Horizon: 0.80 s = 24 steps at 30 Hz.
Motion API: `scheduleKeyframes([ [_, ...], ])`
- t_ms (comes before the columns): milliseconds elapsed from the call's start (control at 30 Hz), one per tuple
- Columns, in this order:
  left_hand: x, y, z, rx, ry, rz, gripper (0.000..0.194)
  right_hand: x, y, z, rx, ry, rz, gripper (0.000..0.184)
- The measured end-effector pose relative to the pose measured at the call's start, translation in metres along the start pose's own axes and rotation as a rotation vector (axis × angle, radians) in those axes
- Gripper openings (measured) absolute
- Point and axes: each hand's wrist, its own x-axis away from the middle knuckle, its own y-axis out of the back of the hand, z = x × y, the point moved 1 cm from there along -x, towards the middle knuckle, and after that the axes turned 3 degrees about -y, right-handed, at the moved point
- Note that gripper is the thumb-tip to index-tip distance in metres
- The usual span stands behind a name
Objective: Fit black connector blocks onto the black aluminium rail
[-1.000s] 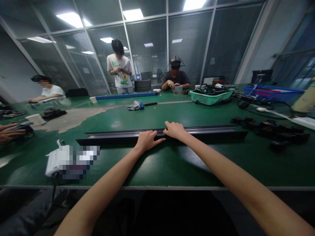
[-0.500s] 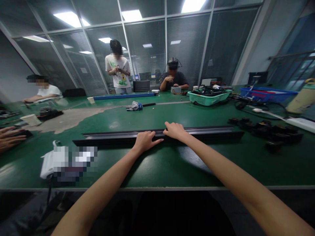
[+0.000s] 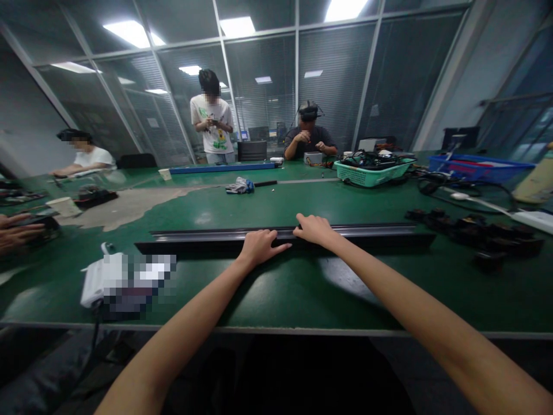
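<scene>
A long black metal profile [image 3: 375, 238] with a grooved, shiny channel lies crosswise on the green table [image 3: 276, 300]. Near its middle, my left hand [image 3: 259, 246] is closed over it, fingers across the top and thumb pointing right along the near side. Just to the right, my right hand [image 3: 314, 229] grips the same profile, its fingers bent over the channel. The two hands almost meet. Most of the fingertips are hidden behind the profile.
Left of me lie a white power adapter [image 3: 97, 282] and a blurred-out item. Black parts [image 3: 470, 230] are on the right, near a cable. Farther back stand a green basket [image 3: 371, 173], a blue basket [image 3: 479, 168] and gloves [image 3: 241, 185]. Another person's hand [image 3: 19, 230] rests at far left.
The whole view has shifted slightly, so things sit a little farther right. Both my hands stay on the profile. The seated person across the table has raised a hand.
</scene>
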Motion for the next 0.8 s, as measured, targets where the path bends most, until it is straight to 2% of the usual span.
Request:
scheduleKeyframes([
  [800, 0.003, 0.000, 0.001, 0.033, 0.016, 0.011, 0.070, 0.004, -0.001, -0.013, 0.025, -0.007, 0.007, 0.037],
])
